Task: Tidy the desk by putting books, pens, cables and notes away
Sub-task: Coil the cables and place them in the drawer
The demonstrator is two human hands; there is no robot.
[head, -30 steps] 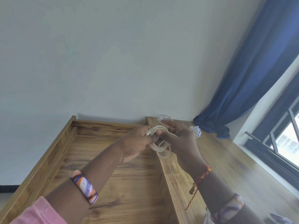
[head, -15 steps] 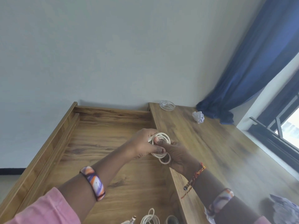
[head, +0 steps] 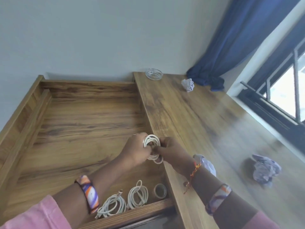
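A coiled white cable [head: 151, 140] is held between both hands above the right part of the recessed wooden tray [head: 79, 119]. My left hand [head: 135, 149] grips the coil from the left, and my right hand [head: 171, 152] pinches it from the right. Two more coiled white cables [head: 112, 207] [head: 138, 195] lie at the tray's near edge beside a roll of tape [head: 160, 192]. Crumpled paper notes lie on the desk top [head: 206, 129]: one far [head: 188, 84], one near the right edge [head: 265, 171], one partly hidden behind my right wrist [head: 208, 164].
A clear glass dish [head: 153, 73] stands at the desk's far edge by the wall. A blue curtain [head: 231, 47] hangs at the far right corner, with a window frame [head: 280, 90] along the right side.
The view tilted down, bringing the near tray edge with two coiled cables and tape into sight. Both hands with the coil came nearer and lower over the tray.
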